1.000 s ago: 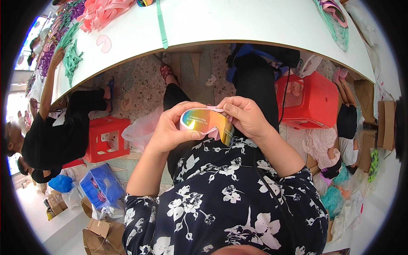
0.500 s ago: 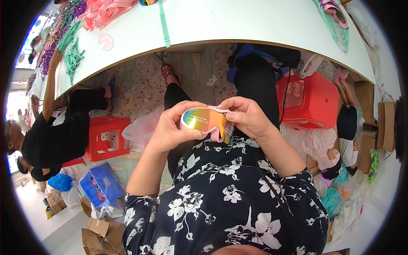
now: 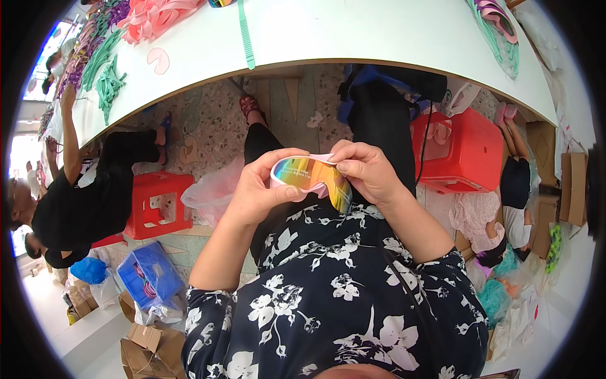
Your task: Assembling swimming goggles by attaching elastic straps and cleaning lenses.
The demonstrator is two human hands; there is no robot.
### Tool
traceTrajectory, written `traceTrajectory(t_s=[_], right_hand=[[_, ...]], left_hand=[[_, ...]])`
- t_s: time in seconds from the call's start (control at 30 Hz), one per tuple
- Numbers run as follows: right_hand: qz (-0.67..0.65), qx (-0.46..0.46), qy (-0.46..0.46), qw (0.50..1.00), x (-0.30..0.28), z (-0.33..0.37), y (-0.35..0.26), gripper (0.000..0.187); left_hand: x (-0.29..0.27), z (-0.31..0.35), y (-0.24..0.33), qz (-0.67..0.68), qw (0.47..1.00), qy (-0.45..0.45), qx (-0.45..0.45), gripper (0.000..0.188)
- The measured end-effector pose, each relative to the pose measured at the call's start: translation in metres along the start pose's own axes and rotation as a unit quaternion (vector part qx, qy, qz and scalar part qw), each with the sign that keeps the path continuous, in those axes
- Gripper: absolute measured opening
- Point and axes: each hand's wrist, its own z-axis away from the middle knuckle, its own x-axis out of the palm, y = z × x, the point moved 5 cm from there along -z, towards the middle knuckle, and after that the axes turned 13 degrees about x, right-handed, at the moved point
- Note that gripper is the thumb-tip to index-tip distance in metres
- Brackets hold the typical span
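Note:
Between my two hands, above my lap, is a pair of goggles (image 3: 302,172) with a pale pink frame and a mirrored yellow, orange and green lens bearing small print. My left hand (image 3: 261,183) grips one end, its thumb on the lower rim and its fingers along the top. My right hand (image 3: 366,169) pinches the upper rim near the middle, thumb and index finger close together. The lens's right part hangs tilted downward beneath my right hand. Fingers partly hide the frame's edges.
A white table (image 3: 353,31) curves ahead, bearing pink straps (image 3: 154,19), green straps (image 3: 110,88) and a lone green strap (image 3: 245,38). Red stools (image 3: 464,151) stand on both sides. A person in black (image 3: 82,202) works at left. Below lies a blue crate (image 3: 148,275).
The goggles have turned slightly in my hands, so the lens's right part now faces me more and shows more colour. My hands have barely shifted.

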Motion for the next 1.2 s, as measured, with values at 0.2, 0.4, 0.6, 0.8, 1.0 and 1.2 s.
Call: traceTrajectory(t_s=[0.2,0.4,0.6,0.8,1.0,1.2], right_hand=[[0.144,-0.075,0.047,0.986,0.01,0.008,-0.015,0.023],[0.35,-0.141,0.056,0.924,0.033,0.019,-0.025,0.056],[0.46,-0.21,0.081,0.859,0.048,0.025,-0.039,0.063],[0.501,-0.299,0.104,0.806,0.051,0.03,-0.043,0.06],[0.493,-0.316,0.113,0.802,0.047,0.028,-0.04,0.056],[0.49,-0.298,0.126,0.81,0.047,0.026,-0.043,0.052]], left_hand=[[-0.001,0.002,0.002,-0.06,0.998,0.024,0.008,0.07],[-0.007,0.0,0.01,-0.155,0.986,-0.014,0.064,0.063],[-0.004,-0.001,0.015,-0.218,0.971,-0.024,0.098,0.065],[-0.003,-0.001,0.019,-0.259,0.955,-0.042,0.139,0.065],[-0.004,-0.005,0.02,-0.275,0.951,-0.054,0.131,0.066],[-0.003,-0.012,0.025,-0.354,0.917,-0.108,0.15,0.065]])
